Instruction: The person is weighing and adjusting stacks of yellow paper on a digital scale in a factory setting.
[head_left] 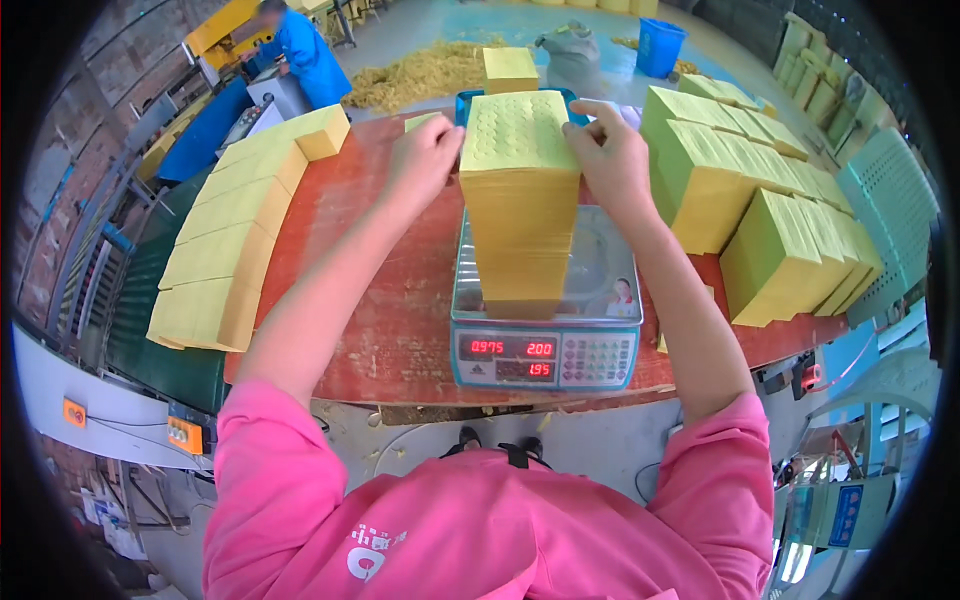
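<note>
A tall stack of yellow paper (525,215) stands upright on the weighing pan of a digital scale (545,358). Rows of round stamped marks cover its top sheet. My left hand (425,158) is closed, with its fingertips at the stack's upper left edge. On the other side, my right hand (612,155) has its thumb against the upper right edge and its index finger reaching toward the far corner. Both hands pinch the stack near its top. Red digits glow on the scale's front panel, beside a keypad. The far fingertips are partly hidden.
Yellow paper blocks (225,240) line the red table's (380,330) left side; more blocks (740,180) crowd the right. Another small stack (510,70) stands behind the scale. Beyond are a blue bin (660,48), a grey sack (570,55), shredded paper and a person in blue (312,60).
</note>
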